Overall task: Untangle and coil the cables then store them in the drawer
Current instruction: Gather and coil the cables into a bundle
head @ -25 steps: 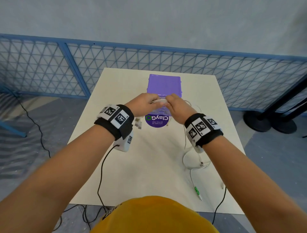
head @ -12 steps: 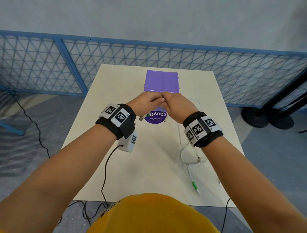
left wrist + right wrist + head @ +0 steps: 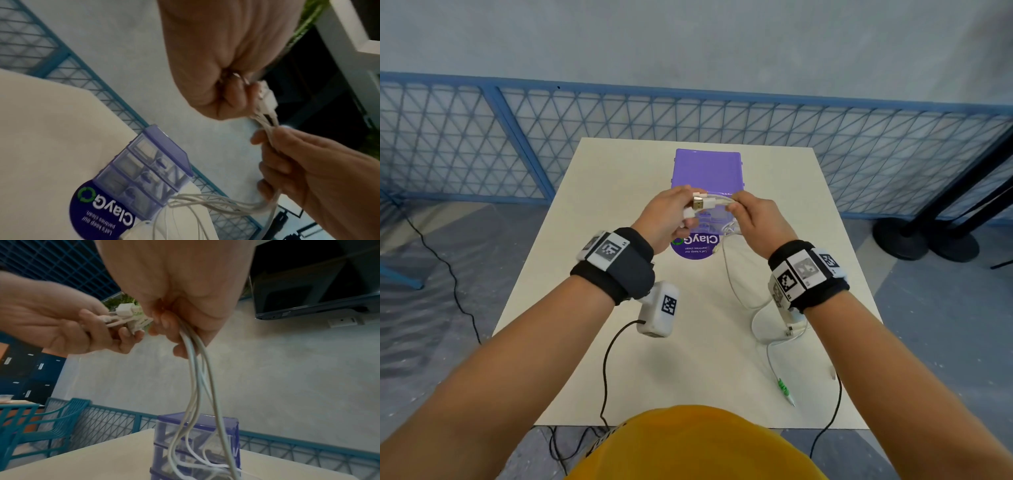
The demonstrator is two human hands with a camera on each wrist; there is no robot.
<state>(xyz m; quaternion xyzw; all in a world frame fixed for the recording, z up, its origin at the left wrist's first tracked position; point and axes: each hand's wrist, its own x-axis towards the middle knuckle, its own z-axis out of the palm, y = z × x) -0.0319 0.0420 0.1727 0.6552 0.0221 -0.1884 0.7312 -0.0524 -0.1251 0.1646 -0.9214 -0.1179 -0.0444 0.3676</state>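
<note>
My left hand (image 3: 677, 211) and right hand (image 3: 743, 211) are raised above the table in front of the purple drawer unit (image 3: 707, 168). Between them they hold a bundle of white cables (image 3: 717, 201). The left hand (image 3: 230, 68) pinches the plug ends, and a gold USB plug (image 3: 698, 204) sticks out of it. The right hand (image 3: 176, 324) grips several strands, which hang down as the white cables (image 3: 198, 386) in front of the drawer unit (image 3: 197, 441). More cable trails over the table into loose loops (image 3: 768, 320) and ends in a green-tipped plug (image 3: 783, 389).
The cream table (image 3: 619, 192) carries a round purple sticker (image 3: 693, 245) in front of the drawer unit. A blue mesh fence (image 3: 551, 137) runs behind the table. Black stand bases (image 3: 924, 236) sit on the floor at the right. Black wires (image 3: 606, 363) hang from my wrist devices.
Both hands have lifted slightly and drawn apart, stretching the cable bundle between them. The USB plug now shows at my left fingers.
</note>
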